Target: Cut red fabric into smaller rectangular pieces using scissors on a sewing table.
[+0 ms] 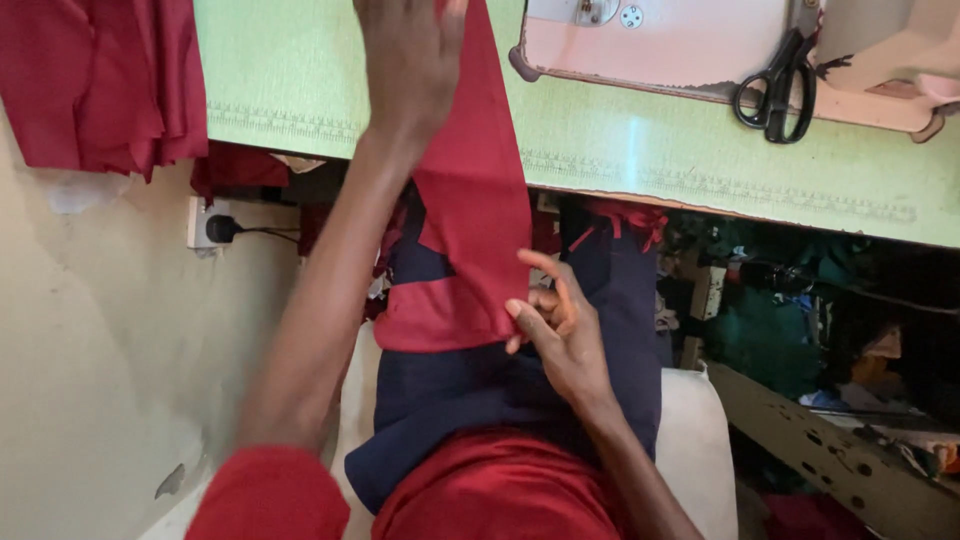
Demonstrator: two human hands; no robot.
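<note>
A long strip of red cloth [478,190] runs from the green table top [300,70] down over its edge to my lap. My left hand [410,60] reaches up onto the table and presses or grips the strip's upper part. My right hand [560,325] pinches the strip's lower right corner between thumb and fingers, just above my dark blue trousers [480,400]. The cloth is stretched flat between the two hands.
Black scissors [778,90] lie on the pale sewing machine base [660,40] at the table's far right. More red cloth [100,80] hangs at the left. A wall socket with a black plug [215,228] sits under the table edge. Clutter fills the space at the right.
</note>
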